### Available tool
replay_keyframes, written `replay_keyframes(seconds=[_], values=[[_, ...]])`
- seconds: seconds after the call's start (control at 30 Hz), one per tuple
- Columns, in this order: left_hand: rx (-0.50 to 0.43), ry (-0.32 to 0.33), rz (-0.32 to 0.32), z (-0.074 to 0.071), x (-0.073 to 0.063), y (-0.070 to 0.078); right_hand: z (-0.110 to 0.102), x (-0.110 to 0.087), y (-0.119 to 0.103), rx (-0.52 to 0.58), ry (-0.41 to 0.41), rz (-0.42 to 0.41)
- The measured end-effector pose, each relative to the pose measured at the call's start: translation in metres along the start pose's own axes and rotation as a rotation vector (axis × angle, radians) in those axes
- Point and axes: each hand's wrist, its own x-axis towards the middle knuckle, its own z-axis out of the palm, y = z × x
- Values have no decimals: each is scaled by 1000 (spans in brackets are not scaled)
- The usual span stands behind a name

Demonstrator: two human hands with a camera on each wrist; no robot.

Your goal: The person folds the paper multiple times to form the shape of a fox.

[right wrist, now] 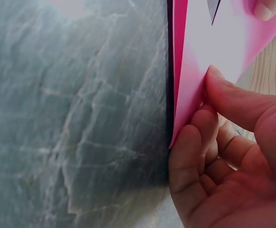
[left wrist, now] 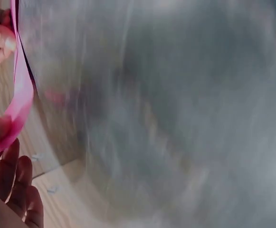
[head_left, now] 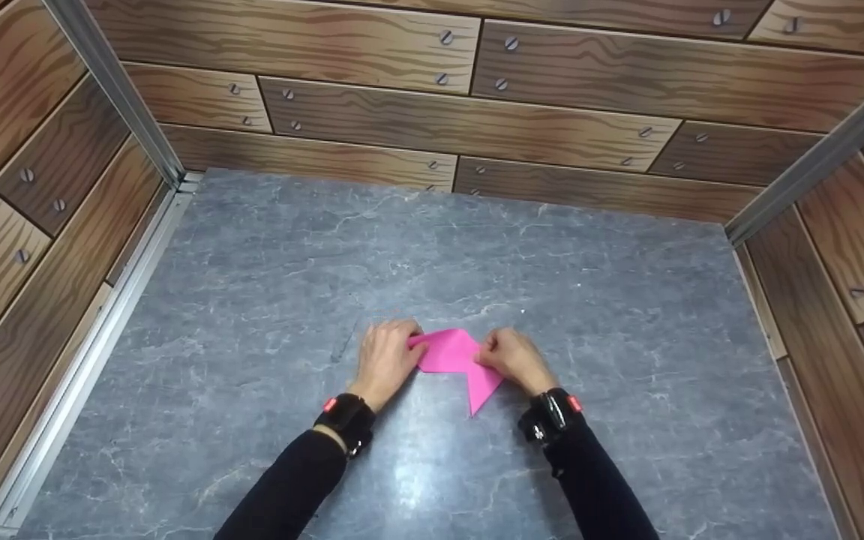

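A folded sheet of bright pink paper (head_left: 448, 352) is held between both hands just over the table, with one pointed flap hanging toward the person. On its left end my left hand (head_left: 388, 351) pinches the edge, thumb on the near face; the left wrist view shows that thumb on the pink paper (left wrist: 21, 102) with the other fingers behind. My right hand (head_left: 513, 358) grips the right part between thumb and curled index finger. Seen close in the right wrist view, the right hand (right wrist: 223, 152) pinches layered paper (right wrist: 199, 61) near a fold.
The grey marbled tabletop (head_left: 267, 270) spreads around the hands. Wood-patterned panels (head_left: 372, 105) wall the back and both sides, with metal corner posts (head_left: 113, 90). Each wrist wears a black strapped device (head_left: 349, 424).
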Motion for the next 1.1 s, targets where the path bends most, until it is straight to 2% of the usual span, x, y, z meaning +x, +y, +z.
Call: replay_keyframes(seconds=[0.1,0.23,0.5,0.93,1.1], values=[[-83,39,-24,4,-8,4,0,-1,1,0,6,-15],[-145,77,-61,7,-13,8,1,-1,4,-19,30,-59],[-180,63,-80,10,-15,7,14,-4,14,-44,122,-222],[-199,64,-111,12,-13,10,21,-10,17,-113,141,-244],[-243,60,-132,14,-11,12,21,-11,17,-133,144,-245]])
